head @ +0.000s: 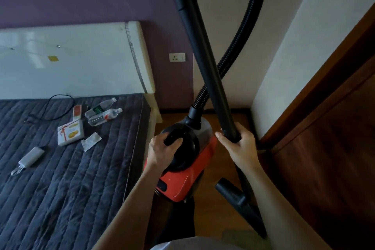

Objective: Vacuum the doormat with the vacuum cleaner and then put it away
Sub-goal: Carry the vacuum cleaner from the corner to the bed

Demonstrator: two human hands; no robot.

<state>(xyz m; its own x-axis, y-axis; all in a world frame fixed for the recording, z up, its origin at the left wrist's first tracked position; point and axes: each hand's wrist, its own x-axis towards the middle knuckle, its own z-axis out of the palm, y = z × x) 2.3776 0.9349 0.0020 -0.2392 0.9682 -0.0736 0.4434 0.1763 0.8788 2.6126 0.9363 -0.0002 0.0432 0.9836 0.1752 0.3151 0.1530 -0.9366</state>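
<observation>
Head-worn wide-angle camera looks forward and steeply down, close above the hands (163, 149).

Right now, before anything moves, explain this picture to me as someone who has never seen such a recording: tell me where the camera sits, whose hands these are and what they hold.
No robot here: a person works bare-handed. The one camera is worn on the head, looking forward and down, so both arms reach in from below. The left hand grips the black top handle of the red-and-black canister vacuum cleaner beside the dark grey quilted bed. The right hand grips the rigid black suction tube; a ribbed black hose loops up behind it. On that bed lie two clear plastic bottles, a white ribboned box and a small white oblong device. No doormat is in view.
</observation>
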